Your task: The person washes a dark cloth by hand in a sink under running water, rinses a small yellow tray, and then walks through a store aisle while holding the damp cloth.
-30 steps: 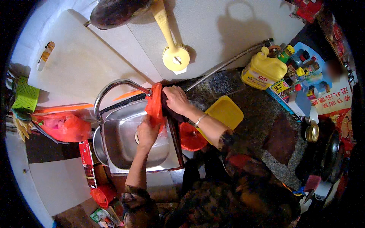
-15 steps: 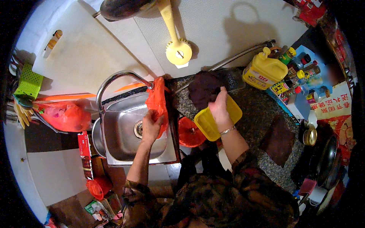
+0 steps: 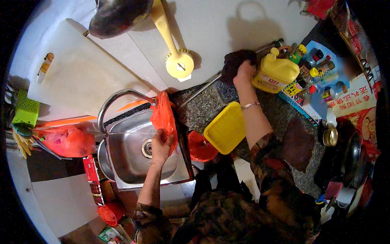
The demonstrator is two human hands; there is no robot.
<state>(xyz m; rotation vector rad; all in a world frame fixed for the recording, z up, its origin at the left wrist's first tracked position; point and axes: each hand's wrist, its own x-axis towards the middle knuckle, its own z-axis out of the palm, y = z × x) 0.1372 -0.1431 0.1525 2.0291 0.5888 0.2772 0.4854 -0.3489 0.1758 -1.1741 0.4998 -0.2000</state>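
Observation:
My left hand is closed on the lower part of a thin red plastic bag, which hangs beside the tip of the curved faucet over the right side of the steel sink. Farther right, my right hand grips a bunched dark cloth at the back of the counter, near a yellow jug. A shallow yellow plastic tray lies at the counter's front edge, left of my right forearm, with neither hand on it.
Left of the faucet are a white cutting board and a filled red bag. A yellow-handled brush hangs on the wall. Bottles crowd the right side. Below the counter edge sits a red container.
My right hand has left the yellow tray and taken hold of the dark cloth, moving it right and back off the granite. My left hand stays on the red bag.

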